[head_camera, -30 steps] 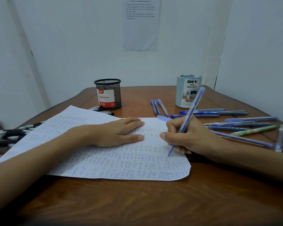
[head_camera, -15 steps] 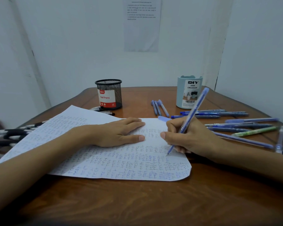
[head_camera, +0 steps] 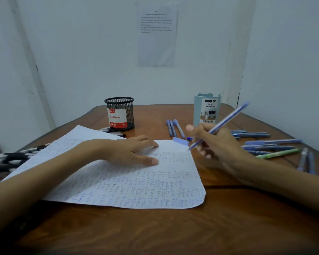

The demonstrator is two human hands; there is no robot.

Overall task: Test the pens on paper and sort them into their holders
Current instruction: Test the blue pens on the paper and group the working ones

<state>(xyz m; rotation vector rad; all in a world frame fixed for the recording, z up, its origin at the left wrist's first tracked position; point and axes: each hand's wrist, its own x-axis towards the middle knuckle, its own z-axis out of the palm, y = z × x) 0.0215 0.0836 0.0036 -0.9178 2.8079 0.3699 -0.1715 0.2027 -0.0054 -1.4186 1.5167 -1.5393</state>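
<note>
— Where is the pen held?
— The blue pen [head_camera: 228, 118] is pinched in the right hand [head_camera: 219, 144], thumb and fingers curled round the lower barrel. Its tip is pointed at the far right corner of the paper [head_camera: 129, 183], just beside a pale blue cap [head_camera: 180, 141] that lies there. Whether the sheet is touched cannot be told.
— And the other hand?
— The left hand [head_camera: 133, 151] is laid flat on the sheet, fingers straight and spread, so the paper is pinned to the table [head_camera: 173, 229].
— What is called for by the step, then?
— The tip is held away from the written rows, so the test is judged to be over. The cap is probably to be picked up and pressed on before the pen is sorted. The barrel should be steadied and the cap pushed straight over the tip, so that ink is not smeared.
— Which holder is meant?
— That cannot be decided from here. The light blue organizer [head_camera: 207, 111] is set just behind the right hand, the black mesh holder [head_camera: 120, 113] further left. The pen should be lowered in upright so that neither is tipped.
</note>
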